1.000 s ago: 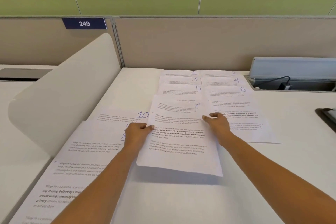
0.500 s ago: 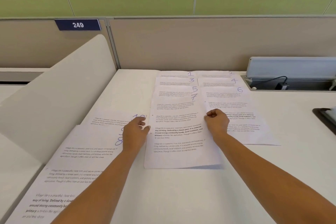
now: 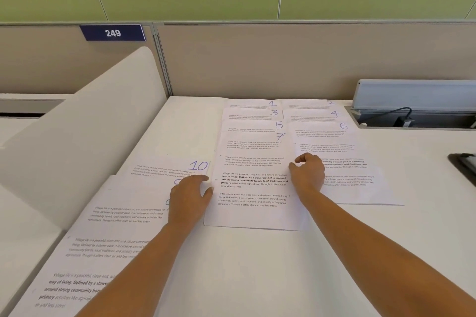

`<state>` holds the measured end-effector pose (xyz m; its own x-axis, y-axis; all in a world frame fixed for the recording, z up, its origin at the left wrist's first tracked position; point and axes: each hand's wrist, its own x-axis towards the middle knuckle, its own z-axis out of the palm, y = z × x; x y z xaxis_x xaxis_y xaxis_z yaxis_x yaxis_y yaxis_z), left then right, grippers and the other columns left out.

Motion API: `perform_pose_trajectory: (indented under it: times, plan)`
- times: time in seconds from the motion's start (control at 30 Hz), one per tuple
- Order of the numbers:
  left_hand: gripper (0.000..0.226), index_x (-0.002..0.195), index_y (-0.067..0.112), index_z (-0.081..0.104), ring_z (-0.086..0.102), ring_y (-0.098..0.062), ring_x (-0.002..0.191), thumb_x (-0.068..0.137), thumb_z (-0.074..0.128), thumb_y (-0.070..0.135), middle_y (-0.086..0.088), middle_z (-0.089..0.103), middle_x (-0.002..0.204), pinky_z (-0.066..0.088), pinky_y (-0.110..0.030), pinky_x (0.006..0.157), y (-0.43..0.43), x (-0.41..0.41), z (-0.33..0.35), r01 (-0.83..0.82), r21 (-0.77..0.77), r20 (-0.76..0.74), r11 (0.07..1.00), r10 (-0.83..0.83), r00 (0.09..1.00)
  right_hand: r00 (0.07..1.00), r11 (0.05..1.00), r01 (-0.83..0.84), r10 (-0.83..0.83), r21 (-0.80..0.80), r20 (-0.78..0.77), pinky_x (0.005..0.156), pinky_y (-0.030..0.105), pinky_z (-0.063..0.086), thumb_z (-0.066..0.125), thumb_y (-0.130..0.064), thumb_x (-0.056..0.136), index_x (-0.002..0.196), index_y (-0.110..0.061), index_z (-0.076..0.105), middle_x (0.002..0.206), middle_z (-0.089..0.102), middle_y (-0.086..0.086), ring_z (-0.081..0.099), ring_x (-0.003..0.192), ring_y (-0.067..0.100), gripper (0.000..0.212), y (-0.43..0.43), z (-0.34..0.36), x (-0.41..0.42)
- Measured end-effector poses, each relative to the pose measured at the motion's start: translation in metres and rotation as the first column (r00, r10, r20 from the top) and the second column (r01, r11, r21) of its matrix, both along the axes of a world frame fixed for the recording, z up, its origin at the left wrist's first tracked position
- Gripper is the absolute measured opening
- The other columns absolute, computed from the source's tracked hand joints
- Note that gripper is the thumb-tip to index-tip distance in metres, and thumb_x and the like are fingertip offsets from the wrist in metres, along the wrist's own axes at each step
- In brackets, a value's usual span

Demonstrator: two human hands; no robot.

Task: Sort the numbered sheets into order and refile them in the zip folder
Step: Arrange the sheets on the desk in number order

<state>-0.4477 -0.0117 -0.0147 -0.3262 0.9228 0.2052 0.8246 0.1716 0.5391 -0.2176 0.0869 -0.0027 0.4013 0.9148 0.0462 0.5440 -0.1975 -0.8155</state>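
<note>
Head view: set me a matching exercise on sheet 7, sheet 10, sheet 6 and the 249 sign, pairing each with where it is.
Things:
1. sheet 7
2. sheet 10
3. sheet 6
4. 249 sign

Places:
A. fixed on the partition behind the desk
B. partly under the right hand
C. flat between the left hand and the right hand
D. just beyond the left hand, overlapped by nearer sheets

Pairs: 1-C, 2-D, 3-B, 4-A
</note>
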Motion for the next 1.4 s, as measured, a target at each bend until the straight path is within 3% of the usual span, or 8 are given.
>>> perform_pose_trajectory:
  times: [0.3,0.47,0.67,0.77,0.87,1.0,1.1,1.4]
  plan:
    - [0.03,0.119,0.012,0.061,0.05,-0.022,0.121,0.089,0.06,0.018,-0.003,0.059,0.126,0.029,-0.033,0.103,-0.005,-0.014,-0.003,-0.005,0.036,-0.019,0.999,0.005,1.0,0.924,0.979,-0.203,0.19,0.005,0.333,0.084,0.037,0.041,0.052,-0.017,0.089,0.096,-0.009,0.066,0.104,0.062,0.007,0.049,0.104,0.026,0.018,-0.01,-0.009,-0.002]
    - [0.019,0.106,0.007,0.067,0.06,-0.029,0.106,0.088,0.059,0.008,-0.006,0.067,0.11,0.04,-0.042,0.096,-0.017,-0.039,-0.001,-0.068,0.144,0.006,0.987,0.067,0.998,0.906,0.953,-0.29,0.245,0.085,0.345,0.086,0.036,0.04,0.053,-0.016,0.09,0.095,-0.009,0.065,0.101,0.062,0.006,0.049,0.102,0.024,0.015,-0.017,-0.001,-0.018]
    - [0.024,0.112,0.007,0.065,0.056,-0.028,0.113,0.093,0.051,0.007,-0.008,0.064,0.119,0.039,-0.042,0.098,-0.038,-0.074,-0.003,-0.187,0.116,0.037,0.976,0.183,0.982,0.847,0.835,-0.512,0.53,0.202,-0.045,0.067,0.017,0.045,0.059,-0.008,0.085,0.082,-0.013,0.063,0.077,0.063,-0.001,0.055,0.071,0.012,0.008,-0.043,0.014,-0.075]
    - [0.027,0.118,0.007,0.062,0.054,-0.029,0.117,0.093,0.053,0.012,-0.01,0.061,0.124,0.037,-0.043,0.101,-0.047,-0.088,-0.007,-0.204,0.075,0.004,0.976,0.204,0.979,0.756,0.781,-0.613,0.624,0.124,-0.195,0.072,0.029,0.054,0.059,-0.004,0.084,0.083,-0.013,0.064,0.07,0.061,-0.001,0.057,0.067,0.015,0.011,-0.058,0.019,-0.106]
    - [0.036,0.128,0.012,0.055,0.045,-0.026,0.127,0.095,0.05,0.024,-0.009,0.052,0.135,0.031,-0.044,0.107,-0.053,-0.094,-0.009,-0.198,-0.021,-0.051,0.98,0.197,0.979,0.689,0.704,-0.709,0.681,-0.041,-0.248,0.077,0.033,0.054,0.058,-0.004,0.086,0.096,-0.006,0.066,0.08,0.063,0.006,0.06,0.073,0.02,0.013,-0.068,0.017,-0.13]
    - [0.048,0.143,0.02,0.037,0.018,-0.019,0.143,0.099,0.04,0.037,-0.003,0.028,0.153,0.014,-0.044,0.115,-0.06,-0.094,-0.012,-0.179,-0.169,-0.121,0.969,0.16,0.98,0.642,0.625,-0.766,0.742,-0.146,-0.191,0.062,0.014,0.044,0.061,-0.009,0.086,0.105,-0.005,0.064,0.088,0.061,0.004,0.057,0.074,0.016,0.02,-0.077,0.011,-0.144]
    - [0.051,0.147,0.022,0.029,0.01,-0.019,0.145,0.099,0.036,0.04,-0.001,0.019,0.157,0.007,-0.045,0.116,-0.064,-0.094,-0.016,-0.166,-0.231,-0.139,0.959,0.137,0.981,0.636,0.612,-0.771,0.726,-0.175,-0.263,0.057,0.017,0.046,0.062,-0.008,0.085,0.103,-0.005,0.062,0.084,0.061,0.006,0.055,0.057,0.011,0.017,-0.084,0.01,-0.15]
    - [0.052,0.147,0.022,0.027,0.006,-0.02,0.146,0.099,0.035,0.04,-0.002,0.015,0.158,0.003,-0.046,0.116,-0.064,-0.092,-0.017,-0.164,-0.244,-0.11,0.956,0.14,0.984,0.653,0.636,-0.744,0.626,-0.204,-0.426,0.044,0.016,0.043,0.074,-0.012,0.078,0.092,-0.012,0.049,0.074,0.063,0.006,0.057,0.053,0.011,0.029,-0.097,0.007,-0.173]
